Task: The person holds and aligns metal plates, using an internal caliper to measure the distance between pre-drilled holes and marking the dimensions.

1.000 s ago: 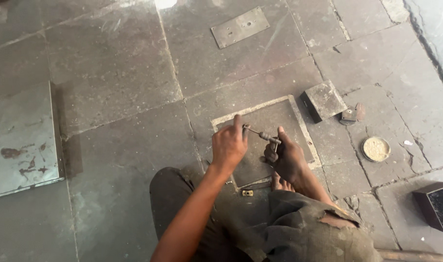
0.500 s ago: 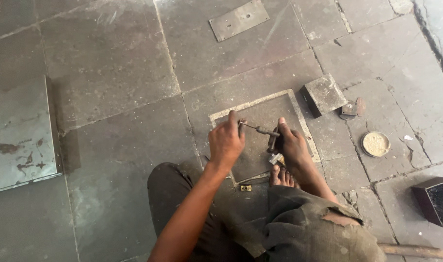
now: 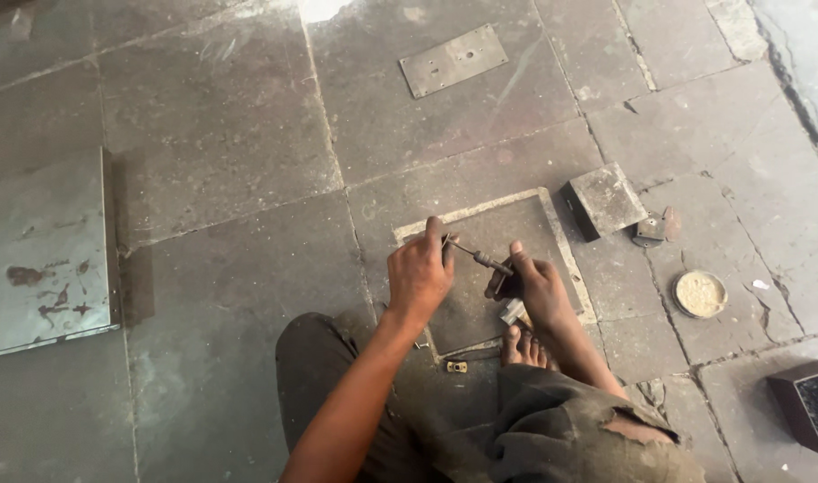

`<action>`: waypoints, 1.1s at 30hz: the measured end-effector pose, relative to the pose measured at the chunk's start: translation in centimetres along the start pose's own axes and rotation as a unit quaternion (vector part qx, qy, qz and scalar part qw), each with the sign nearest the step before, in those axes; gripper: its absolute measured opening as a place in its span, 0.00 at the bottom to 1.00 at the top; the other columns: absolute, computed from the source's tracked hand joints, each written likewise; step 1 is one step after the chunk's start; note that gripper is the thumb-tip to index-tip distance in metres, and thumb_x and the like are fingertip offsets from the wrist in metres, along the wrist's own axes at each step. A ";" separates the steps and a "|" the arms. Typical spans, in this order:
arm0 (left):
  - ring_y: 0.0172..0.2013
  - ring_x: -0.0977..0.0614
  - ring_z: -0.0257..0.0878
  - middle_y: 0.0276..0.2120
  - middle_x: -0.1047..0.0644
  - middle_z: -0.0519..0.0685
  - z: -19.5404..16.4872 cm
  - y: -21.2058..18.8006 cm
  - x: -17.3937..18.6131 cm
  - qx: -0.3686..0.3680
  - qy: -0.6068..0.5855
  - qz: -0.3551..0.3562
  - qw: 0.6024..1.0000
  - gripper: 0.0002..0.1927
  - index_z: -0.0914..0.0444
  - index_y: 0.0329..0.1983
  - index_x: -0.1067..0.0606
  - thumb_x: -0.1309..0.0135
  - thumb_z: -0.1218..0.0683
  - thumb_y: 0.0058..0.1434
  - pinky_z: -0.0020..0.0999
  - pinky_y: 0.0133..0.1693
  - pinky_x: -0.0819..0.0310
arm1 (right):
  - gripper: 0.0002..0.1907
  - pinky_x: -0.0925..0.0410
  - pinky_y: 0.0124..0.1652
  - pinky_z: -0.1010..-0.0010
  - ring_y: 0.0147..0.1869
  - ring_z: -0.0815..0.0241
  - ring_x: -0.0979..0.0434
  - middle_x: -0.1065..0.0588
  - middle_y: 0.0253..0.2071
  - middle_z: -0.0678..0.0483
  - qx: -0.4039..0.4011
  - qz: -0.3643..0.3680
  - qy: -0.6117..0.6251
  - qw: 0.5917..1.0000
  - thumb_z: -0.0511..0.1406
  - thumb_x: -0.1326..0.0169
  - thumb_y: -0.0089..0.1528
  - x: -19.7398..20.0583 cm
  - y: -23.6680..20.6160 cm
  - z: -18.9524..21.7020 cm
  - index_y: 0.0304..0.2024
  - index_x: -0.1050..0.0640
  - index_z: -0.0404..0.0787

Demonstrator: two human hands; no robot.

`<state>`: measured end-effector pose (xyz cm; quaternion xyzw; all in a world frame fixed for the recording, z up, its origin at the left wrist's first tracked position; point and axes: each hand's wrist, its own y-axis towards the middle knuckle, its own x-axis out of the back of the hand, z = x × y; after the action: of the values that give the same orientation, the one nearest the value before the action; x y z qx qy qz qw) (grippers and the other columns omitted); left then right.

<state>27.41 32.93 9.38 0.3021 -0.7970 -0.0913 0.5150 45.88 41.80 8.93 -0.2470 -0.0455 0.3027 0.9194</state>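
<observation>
While the left hand (image 3: 420, 273) grips one end of a thin metal tool (image 3: 477, 258), the right hand (image 3: 530, 284) has closed over its other end, both now higher on the square plate (image 3: 467, 309), beside a foot (image 3: 524, 349).

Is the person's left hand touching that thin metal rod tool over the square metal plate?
Touching. The head view shows the left hand closed around one end of the thin metal rod tool, with no gap between them.
</observation>
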 end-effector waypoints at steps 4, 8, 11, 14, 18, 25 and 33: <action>0.20 0.20 0.47 0.21 0.22 0.53 1.6 0.9 0.4 0.108 -0.019 0.102 0.989 0.23 0.68 0.54 0.33 0.40 0.50 0.65 0.44 0.25 0.27 | 0.31 0.30 0.46 0.61 0.50 0.47 0.20 0.22 0.52 0.43 0.407 -0.131 -0.415 0.803 0.41 0.40 0.58 0.2 -3.4 2.7 0.60 0.27 0.34; 0.20 0.20 0.48 0.20 0.23 0.54 1.9 0.7 0.6 0.056 -0.003 0.056 0.997 0.24 0.70 0.56 0.32 0.39 0.51 0.65 0.44 0.25 0.27 | 0.24 0.32 0.51 0.53 0.49 0.51 0.19 0.20 0.53 0.49 0.512 -0.159 -0.502 0.679 0.46 0.41 0.58 -0.8 -3.8 4.0 0.52 0.22 0.40; 0.22 0.19 0.47 0.24 0.22 0.54 0.9 0.0 0.3 0.032 -0.029 0.045 0.998 0.22 0.70 0.56 0.32 0.42 0.52 0.67 0.42 0.26 0.26 | 0.26 0.29 0.48 0.56 0.42 0.49 0.18 0.17 0.40 0.41 0.209 -0.116 -0.266 0.934 0.48 0.56 0.73 -1.9 -1.9 2.7 0.42 0.17 0.32; 0.23 0.19 0.49 0.24 0.22 0.55 -0.1 -0.3 0.3 0.036 -0.014 0.031 0.999 0.20 0.70 0.56 0.32 0.42 0.52 0.68 0.44 0.27 0.26 | 0.28 0.28 0.45 0.59 0.40 0.51 0.18 0.17 0.35 0.40 0.072 -0.084 -0.157 0.982 0.48 0.58 0.75 -2.0 -1.2 2.3 0.41 0.17 0.32; 0.23 0.19 0.52 0.23 0.23 0.56 0.1 0.6 1.0 0.042 0.007 0.020 0.999 0.21 0.70 0.54 0.32 0.42 0.52 0.66 0.46 0.26 0.27 | 0.20 0.28 0.43 0.62 0.41 0.60 0.17 0.18 0.35 0.49 0.136 -0.095 -0.223 0.961 0.48 0.51 0.67 -1.5 -3.2 4.3 0.50 0.22 0.41; 0.23 0.19 0.51 0.22 0.23 0.54 -0.1 0.9 1.2 0.025 -0.027 0.065 0.997 0.17 0.67 0.50 0.31 0.41 0.53 0.67 0.45 0.26 0.28 | 0.28 0.31 0.41 0.60 0.40 0.49 0.21 0.20 0.39 0.42 0.262 -0.122 -0.317 0.903 0.54 0.52 0.72 -0.6 -1.1 -0.1 0.43 0.22 0.34; 0.22 0.19 0.45 0.32 0.19 0.53 0.2 0.8 0.1 0.061 -0.075 0.077 0.992 0.16 0.68 0.56 0.30 0.46 0.55 0.71 0.38 0.21 0.31 | 0.27 0.29 0.45 0.70 0.46 0.59 0.17 0.19 0.48 0.49 0.102 -0.064 -0.216 0.969 0.49 0.48 0.66 0.8 -1.6 -0.7 0.63 0.29 0.46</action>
<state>26.85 33.47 9.75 0.2634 -0.8581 -0.0252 0.4400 47.52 40.81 9.06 -0.0775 -0.2280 0.2927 0.9254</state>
